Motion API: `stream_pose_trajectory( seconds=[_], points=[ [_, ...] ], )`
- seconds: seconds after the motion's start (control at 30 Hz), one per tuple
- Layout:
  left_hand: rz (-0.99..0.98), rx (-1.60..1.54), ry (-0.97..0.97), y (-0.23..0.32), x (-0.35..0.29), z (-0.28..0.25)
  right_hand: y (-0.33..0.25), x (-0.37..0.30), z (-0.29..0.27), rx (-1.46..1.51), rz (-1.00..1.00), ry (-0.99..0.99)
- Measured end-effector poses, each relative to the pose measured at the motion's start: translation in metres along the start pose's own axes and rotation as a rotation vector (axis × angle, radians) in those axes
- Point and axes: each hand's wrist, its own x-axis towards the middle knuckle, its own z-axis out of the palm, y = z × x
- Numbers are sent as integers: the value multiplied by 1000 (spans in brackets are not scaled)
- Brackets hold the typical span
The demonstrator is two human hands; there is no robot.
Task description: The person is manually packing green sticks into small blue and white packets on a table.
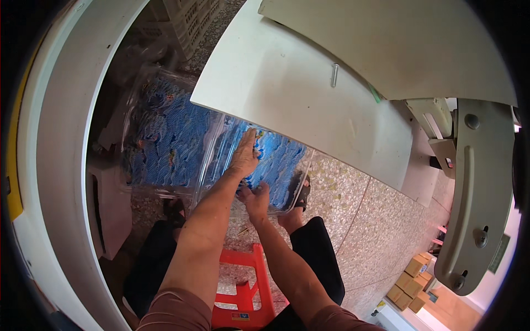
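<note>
Both my hands are inside a clear plastic bin [302, 190] packed with rows of thin, wavy blue pieces [279, 165]. What kind of pieces they are, I cannot make out. My left hand [245, 154] lies along them with its fingers stretched out toward the far side, beside some brighter blue-and-white ones. Closer to me, my right hand [255, 201] touches the near end of the rows, its thumb and fingers apart and the fingertips partly hidden. A second clear bin [127, 160], filled with similar blue pieces, stands directly to the left.
A pale board [309, 105] overhangs the bin's far edge, with a small metal pin [334, 75] on it. A red plastic stool [243, 317] stands below my arms. A white frame [83, 138] borders the left. Stacked crates [185, 25] are behind; cardboard boxes [408, 284] lie lower right.
</note>
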Motion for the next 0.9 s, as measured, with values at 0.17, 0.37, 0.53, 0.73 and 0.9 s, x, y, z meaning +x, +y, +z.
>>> stream_pose_trajectory(
  seconds=[0.17,0.37,0.53,0.73,0.9],
  points=[
    [15,214,-66,7,18,10,3,-8,-11,41,-49,-49],
    [-45,266,40,11,9,-7,-18,-28,-22,-362,-160,-61],
    [-136,-150,109,8,-9,3,-33,-48,-49,-260,-176,-103],
    [36,100,132,8,0,5,-71,-99,-68,-143,-109,-240],
    [-35,380,-74,25,-2,-31,-97,-141,-79,-144,-59,-352]
  ],
)
